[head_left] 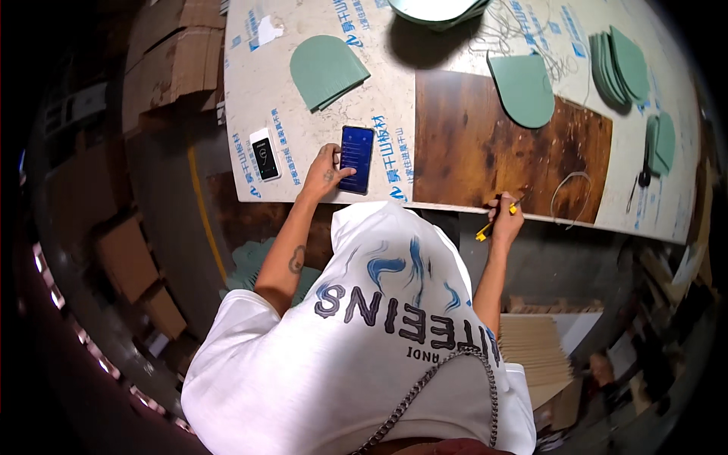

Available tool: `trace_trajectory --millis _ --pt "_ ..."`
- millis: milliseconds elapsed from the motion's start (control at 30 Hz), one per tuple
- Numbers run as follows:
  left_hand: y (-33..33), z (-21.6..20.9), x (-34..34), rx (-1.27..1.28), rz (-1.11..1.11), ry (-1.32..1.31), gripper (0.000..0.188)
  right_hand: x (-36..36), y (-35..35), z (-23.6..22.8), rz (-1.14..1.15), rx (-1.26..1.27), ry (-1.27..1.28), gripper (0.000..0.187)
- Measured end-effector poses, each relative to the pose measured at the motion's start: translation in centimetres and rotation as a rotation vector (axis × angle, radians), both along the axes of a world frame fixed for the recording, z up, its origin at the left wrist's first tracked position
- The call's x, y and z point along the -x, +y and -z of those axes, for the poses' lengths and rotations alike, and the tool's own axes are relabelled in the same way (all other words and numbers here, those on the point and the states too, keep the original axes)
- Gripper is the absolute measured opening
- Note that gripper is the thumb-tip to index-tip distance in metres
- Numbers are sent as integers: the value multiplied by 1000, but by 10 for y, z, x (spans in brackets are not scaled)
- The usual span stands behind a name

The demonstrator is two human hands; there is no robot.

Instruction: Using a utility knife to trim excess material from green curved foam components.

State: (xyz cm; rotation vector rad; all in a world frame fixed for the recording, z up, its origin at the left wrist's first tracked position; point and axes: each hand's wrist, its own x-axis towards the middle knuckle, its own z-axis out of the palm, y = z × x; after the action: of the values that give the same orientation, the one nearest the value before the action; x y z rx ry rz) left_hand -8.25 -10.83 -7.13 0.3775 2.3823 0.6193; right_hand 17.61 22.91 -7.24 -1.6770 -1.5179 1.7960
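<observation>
My left hand (328, 171) is at the left edge of a dark smartphone (356, 155) with a blue lit screen. Its thumb rests over the lower part of the screen, and the fingers curl at the phone's side. Whether the phone is lifted off the table I cannot tell. My right hand (506, 215) is closed around a yellow utility knife (485, 231) at the table's near edge, beside a brown wooden board (470, 152). Left of the smartphone lies a white-framed device (265, 155) with a dark screen. Beyond it are green round-ended pieces (326, 70), stacked slightly askew.
On the white printed table (265, 76), another green piece (525, 89) overlaps the board's far edge. Green stacks (622, 68) stand at the right, near black scissors (644, 179). A loop of thin cord (570, 197) lies on the board. Cardboard boxes (174, 64) are piled at the left.
</observation>
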Motion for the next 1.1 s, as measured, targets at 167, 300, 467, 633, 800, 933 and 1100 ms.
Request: trace_trajectory --millis 167,300,467,633,800,933,1100 --pt "-8 13 36 -178 6 -31 42 -20 -90 6 254 -16 23 22" --pt "-17 13 38 -203 210 -94 42 -27 -161 4 291 -16 34 20" --pt "-10 19 48 -219 224 -27 42 -33 -228 5 372 6 -19 24" --pt "-6 11 55 -178 286 -80 44 -43 -270 13 489 24 -27 25" --pt "-4 19 54 -140 262 -144 48 -52 -289 19 573 38 -8 26" --pt "4 29 50 -1 396 92 64 -51 -294 20 606 34 2 26" --pt "15 16 36 131 399 180 87 -51 -295 18 582 18 -8 27"
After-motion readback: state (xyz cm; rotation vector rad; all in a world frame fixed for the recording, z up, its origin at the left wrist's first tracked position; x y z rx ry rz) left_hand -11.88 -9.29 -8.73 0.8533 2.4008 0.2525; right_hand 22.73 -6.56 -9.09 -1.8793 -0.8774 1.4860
